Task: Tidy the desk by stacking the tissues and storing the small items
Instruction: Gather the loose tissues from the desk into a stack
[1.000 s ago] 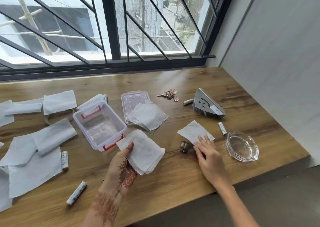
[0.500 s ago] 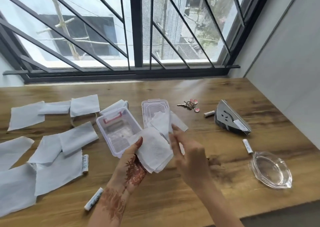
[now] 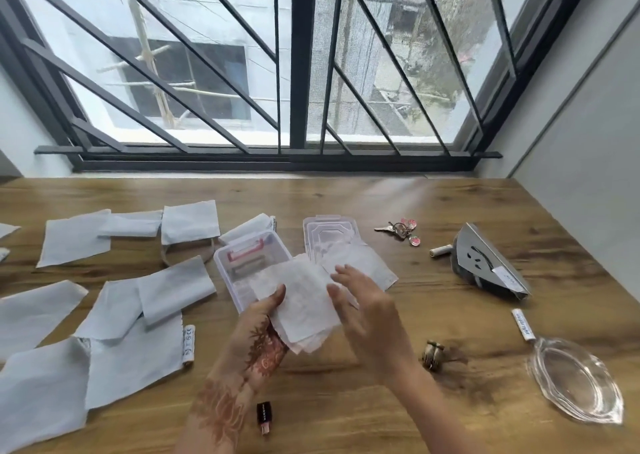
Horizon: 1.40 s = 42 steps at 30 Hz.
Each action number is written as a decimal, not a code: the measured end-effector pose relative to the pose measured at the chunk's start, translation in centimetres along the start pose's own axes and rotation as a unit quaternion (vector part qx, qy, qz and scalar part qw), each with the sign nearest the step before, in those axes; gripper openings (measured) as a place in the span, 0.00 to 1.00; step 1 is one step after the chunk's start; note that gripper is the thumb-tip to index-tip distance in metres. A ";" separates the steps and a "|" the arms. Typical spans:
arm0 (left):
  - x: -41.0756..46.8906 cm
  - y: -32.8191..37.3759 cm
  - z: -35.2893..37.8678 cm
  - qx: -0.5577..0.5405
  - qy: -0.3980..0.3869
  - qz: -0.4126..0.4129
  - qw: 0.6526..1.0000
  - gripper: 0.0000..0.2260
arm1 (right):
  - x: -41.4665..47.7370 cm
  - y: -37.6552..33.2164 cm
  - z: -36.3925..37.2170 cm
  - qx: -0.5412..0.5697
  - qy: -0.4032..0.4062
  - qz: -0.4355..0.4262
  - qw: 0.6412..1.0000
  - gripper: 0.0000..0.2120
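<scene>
Left grip: my view shows the left hand (image 3: pixel 256 336) pinching the tissue stack (image 3: pixel 301 311), thumb on top and fingers beneath, above the desk (image 3: pixel 346 401) and overlapping the clear box (image 3: pixel 249 266).
Right grip: the right hand (image 3: pixel 363 315) is spread and loose, holding nothing, at the stack's right edge. I cannot tell if it touches.
Stack: the sheets are uneven and the lower corners fan out.
Still out: loose tissues (image 3: pixel 114 315) cover the left. More lie on the box lid (image 3: pixel 329 235).
Small items: keys (image 3: pixel 398 230), white sticks (image 3: pixel 188 344), a small metal piece (image 3: pixel 433 351) and a black adapter (image 3: pixel 265 417) all sit on bare wood.
Risk one: it is a one-sided pinch, so a nudge from the right could slide the bottom sheets out.
Risk two: either forearm, drawing back, could sweep away the adapter or the metal piece.
Risk three: the glass dish (image 3: pixel 575 381) sits in the right arm's reach path.
Edges: the wall closes the right side. The front edge is out of my view, so I cannot judge the margin.
Room: there is open wood behind the lid, toward the window, and the near centre is mostly free.
</scene>
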<state>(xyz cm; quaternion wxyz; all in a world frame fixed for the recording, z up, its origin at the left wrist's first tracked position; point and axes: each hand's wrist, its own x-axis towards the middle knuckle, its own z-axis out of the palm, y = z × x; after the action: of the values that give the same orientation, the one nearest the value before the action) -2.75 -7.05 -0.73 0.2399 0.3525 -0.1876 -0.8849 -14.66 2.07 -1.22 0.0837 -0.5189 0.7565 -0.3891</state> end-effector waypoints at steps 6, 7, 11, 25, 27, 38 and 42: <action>0.0 1.0 -0.8 -0.063 -0.037 0.026 0.997 0.19 | 4.1 7.7 -0.6 -0.050 0.095 0.201 0.974 0.15; 0.3 1.0 -1.2 -0.065 -0.041 0.021 0.997 0.21 | 4.5 8.7 -0.6 -0.067 0.085 0.222 0.969 0.17; 0.5 1.1 -1.5 -0.060 -0.040 0.018 0.997 0.30 | 5.1 10.9 -0.6 -0.117 0.025 0.281 0.952 0.20; -0.3 1.1 -1.8 -0.070 -0.034 0.022 0.997 0.10 | 5.8 9.5 -1.5 0.212 0.141 0.338 0.906 0.06; -0.4 1.2 -1.7 -0.072 -0.032 0.021 0.997 0.09 | 5.8 8.0 -2.1 0.270 0.152 0.317 0.896 0.05; -0.3 1.0 -1.4 -0.092 -0.027 0.051 0.994 0.10 | 6.6 -2.6 -3.7 -0.026 0.144 0.059 0.988 0.14; -0.3 0.7 -0.8 -0.094 -0.027 0.059 0.993 0.10 | 5.3 -5.5 -1.1 -0.084 0.083 -0.016 0.993 0.17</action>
<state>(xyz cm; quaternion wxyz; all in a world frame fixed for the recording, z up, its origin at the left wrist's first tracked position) -1.78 -7.56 -0.71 0.3186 0.2931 -0.1308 -0.8919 -13.69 -2.78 4.73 -0.0290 -0.5019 0.7827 -0.3670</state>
